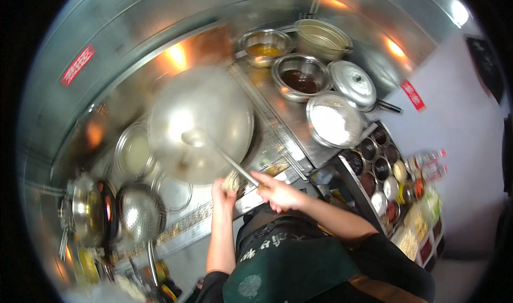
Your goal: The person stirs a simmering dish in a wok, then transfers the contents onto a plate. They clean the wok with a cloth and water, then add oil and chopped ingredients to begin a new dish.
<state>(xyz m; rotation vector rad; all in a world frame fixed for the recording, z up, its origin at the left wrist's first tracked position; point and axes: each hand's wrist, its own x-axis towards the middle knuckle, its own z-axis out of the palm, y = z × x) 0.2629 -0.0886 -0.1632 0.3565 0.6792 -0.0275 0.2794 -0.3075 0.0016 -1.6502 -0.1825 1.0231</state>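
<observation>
A large metal wok (216, 98) sits on the stove before me, its inside pale and shiny with a brownish patch low down. My right hand (280, 192) is closed round the handle of a steel ladle (234, 162), whose bowl lies over the middle of the wok. At the wok's near rim, my left hand (224, 194) grips a bunched, pale cloth (231, 181). Whether the cloth is round a wok handle is hidden. Blur hides what, if anything, is in the ladle's bowl.
A perforated strainer (140, 213) and a pot of cloudy liquid (136, 152) stand left. Beyond the wok at right are bowls of yellow liquid (263, 49) and dark sauce (299, 80), a bowl of white powder (333, 120) and a lidded pan (354, 84). Seasoning containers (380, 168) line the right.
</observation>
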